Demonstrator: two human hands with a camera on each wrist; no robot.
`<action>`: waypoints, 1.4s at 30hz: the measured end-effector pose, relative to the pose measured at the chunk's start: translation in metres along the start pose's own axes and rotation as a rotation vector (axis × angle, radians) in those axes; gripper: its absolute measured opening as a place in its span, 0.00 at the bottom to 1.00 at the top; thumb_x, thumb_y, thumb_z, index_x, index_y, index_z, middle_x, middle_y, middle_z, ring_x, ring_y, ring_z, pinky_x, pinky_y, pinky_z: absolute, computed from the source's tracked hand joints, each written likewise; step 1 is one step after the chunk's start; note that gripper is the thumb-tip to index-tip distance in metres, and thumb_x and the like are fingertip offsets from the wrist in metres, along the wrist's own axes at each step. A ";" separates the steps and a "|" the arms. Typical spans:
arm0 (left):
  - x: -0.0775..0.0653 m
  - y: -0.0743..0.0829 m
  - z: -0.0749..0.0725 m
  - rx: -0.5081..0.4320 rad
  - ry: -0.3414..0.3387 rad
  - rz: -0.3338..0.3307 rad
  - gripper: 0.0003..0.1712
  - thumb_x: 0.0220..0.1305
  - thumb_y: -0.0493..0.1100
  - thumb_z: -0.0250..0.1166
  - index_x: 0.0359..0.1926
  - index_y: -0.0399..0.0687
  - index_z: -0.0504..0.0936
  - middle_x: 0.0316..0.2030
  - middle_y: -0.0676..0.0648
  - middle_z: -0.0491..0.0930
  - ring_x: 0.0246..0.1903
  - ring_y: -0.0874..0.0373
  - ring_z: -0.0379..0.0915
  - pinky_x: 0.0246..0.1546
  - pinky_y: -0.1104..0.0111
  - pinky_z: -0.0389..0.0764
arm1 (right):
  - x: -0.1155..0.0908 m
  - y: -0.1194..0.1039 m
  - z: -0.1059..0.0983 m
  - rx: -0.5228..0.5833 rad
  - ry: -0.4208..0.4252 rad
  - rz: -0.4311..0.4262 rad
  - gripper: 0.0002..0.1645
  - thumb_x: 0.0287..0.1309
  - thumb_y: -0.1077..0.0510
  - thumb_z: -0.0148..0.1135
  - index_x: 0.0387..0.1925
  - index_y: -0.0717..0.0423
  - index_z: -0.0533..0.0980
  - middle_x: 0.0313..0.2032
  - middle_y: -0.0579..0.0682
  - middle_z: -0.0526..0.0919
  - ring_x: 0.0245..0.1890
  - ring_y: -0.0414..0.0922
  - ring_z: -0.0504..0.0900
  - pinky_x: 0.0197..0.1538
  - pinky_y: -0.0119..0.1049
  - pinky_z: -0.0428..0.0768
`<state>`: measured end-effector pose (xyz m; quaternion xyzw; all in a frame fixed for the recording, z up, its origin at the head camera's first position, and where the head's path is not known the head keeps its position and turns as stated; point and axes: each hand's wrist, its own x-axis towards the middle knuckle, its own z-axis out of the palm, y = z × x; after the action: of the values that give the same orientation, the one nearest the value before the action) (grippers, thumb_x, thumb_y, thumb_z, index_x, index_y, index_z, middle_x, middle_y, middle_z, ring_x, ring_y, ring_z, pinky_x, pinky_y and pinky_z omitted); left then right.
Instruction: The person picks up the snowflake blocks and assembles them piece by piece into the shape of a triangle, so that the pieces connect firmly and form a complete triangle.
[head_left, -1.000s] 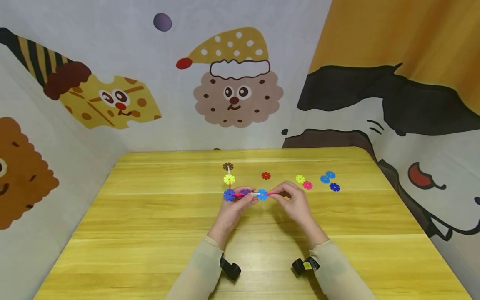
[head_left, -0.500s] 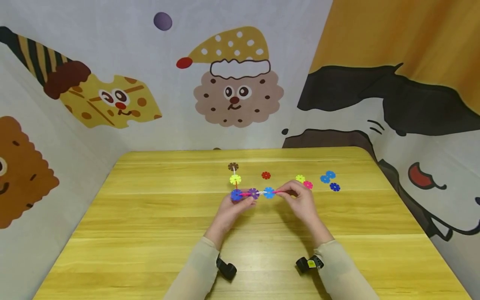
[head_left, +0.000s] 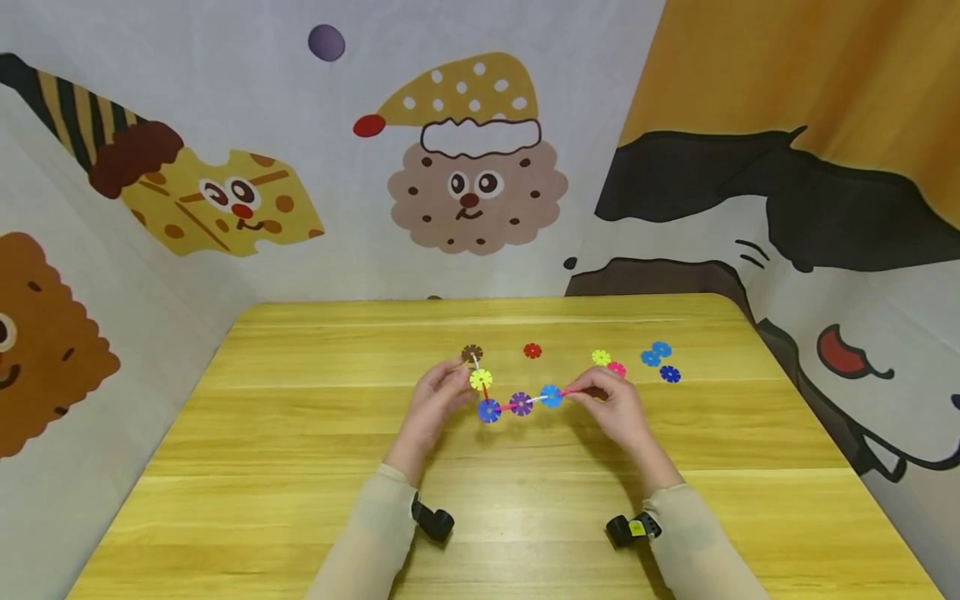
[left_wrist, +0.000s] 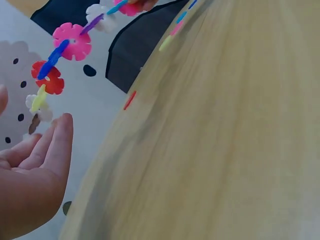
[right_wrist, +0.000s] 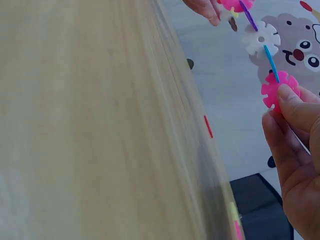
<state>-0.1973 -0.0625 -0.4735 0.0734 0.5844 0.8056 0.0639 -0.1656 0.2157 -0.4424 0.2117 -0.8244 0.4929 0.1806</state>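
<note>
Chain of ten notched discs [head_left: 507, 407], slotted rim into rim and bent into a rough L, raised above the wooden table [head_left: 480, 533] between left hand [head_left: 431, 406] and right hand [head_left: 617, 406], the two hands well apart. In order along the shorter arm, from the far end, in the head view: brown disc [head_left: 472, 354], first white disc [head_left: 476, 363] on edge, yellow disc [head_left: 481, 379], red disc [left_wrist: 55, 82] on edge and, at the corner, blue disc [head_left: 489, 411]. In order along the longer arm, toward the right hand: middle pink disc [left_wrist: 77, 47] on edge, purple disc [head_left: 521, 404], second white disc [right_wrist: 255, 40] on edge, light blue disc [head_left: 551, 395] and end pink disc [right_wrist: 272, 95], the last clamped between thumb and fingers of right hand. Left hand beside the shorter arm, fingers nearly straight and parted from the thumb, with brown disc near the fingertips; contact between them impossible to tell. Beyond the chain, flat on the table: loose red disc [head_left: 532, 351]; loose yellow disc [head_left: 601, 357] and loose pink disc [head_left: 617, 368], just beside each other near right hand; farther right, two loose light blue discs [head_left: 650, 358] and loose dark blue disc [head_left: 671, 374]. At the wrists, pale sleeves [head_left: 367, 533] and black cameras [head_left: 435, 522].
</note>
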 end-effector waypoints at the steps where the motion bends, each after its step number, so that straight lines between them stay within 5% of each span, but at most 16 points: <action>1: 0.001 0.001 0.000 0.000 0.005 -0.003 0.27 0.72 0.38 0.59 0.66 0.28 0.66 0.49 0.33 0.76 0.44 0.51 0.79 0.56 0.50 0.77 | 0.000 0.001 0.000 0.011 -0.014 0.000 0.08 0.49 0.80 0.67 0.29 0.69 0.80 0.30 0.61 0.82 0.33 0.46 0.81 0.39 0.29 0.83; 6: 0.006 0.004 0.001 0.044 0.054 -0.010 0.28 0.71 0.37 0.61 0.67 0.32 0.66 0.52 0.29 0.77 0.43 0.55 0.81 0.47 0.62 0.82 | -0.001 0.006 0.000 0.063 -0.073 -0.024 0.09 0.49 0.81 0.66 0.29 0.68 0.81 0.30 0.61 0.82 0.32 0.48 0.81 0.38 0.28 0.82; 12: 0.009 0.005 0.005 0.070 0.099 0.026 0.25 0.66 0.30 0.64 0.62 0.30 0.72 0.45 0.34 0.83 0.39 0.51 0.83 0.41 0.65 0.84 | 0.000 0.012 0.002 0.088 -0.109 -0.005 0.08 0.49 0.79 0.67 0.30 0.69 0.81 0.31 0.61 0.82 0.33 0.47 0.81 0.38 0.29 0.82; 22: 0.009 0.003 0.007 0.140 0.106 0.041 0.23 0.62 0.28 0.67 0.59 0.34 0.78 0.47 0.35 0.82 0.41 0.54 0.82 0.44 0.67 0.83 | -0.005 0.050 0.008 0.111 -0.186 0.227 0.05 0.54 0.70 0.70 0.33 0.59 0.84 0.36 0.54 0.84 0.38 0.46 0.83 0.44 0.31 0.83; 30: 0.008 0.004 0.009 0.211 0.109 0.051 0.23 0.60 0.28 0.68 0.57 0.38 0.81 0.48 0.36 0.82 0.46 0.54 0.79 0.44 0.71 0.81 | -0.007 0.059 0.001 0.045 -0.253 0.261 0.06 0.57 0.65 0.70 0.38 0.57 0.84 0.37 0.51 0.85 0.39 0.44 0.83 0.45 0.34 0.82; 42: 0.007 0.005 0.008 0.275 0.035 0.068 0.26 0.61 0.30 0.69 0.61 0.41 0.78 0.52 0.36 0.80 0.52 0.44 0.77 0.50 0.68 0.80 | -0.001 0.086 -0.039 -0.266 0.042 0.358 0.13 0.61 0.63 0.68 0.45 0.66 0.81 0.40 0.61 0.84 0.39 0.53 0.82 0.42 0.31 0.78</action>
<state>-0.2024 -0.0551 -0.4660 0.0871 0.6876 0.7206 0.0154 -0.2064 0.2871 -0.4891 0.0261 -0.9025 0.4085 0.1339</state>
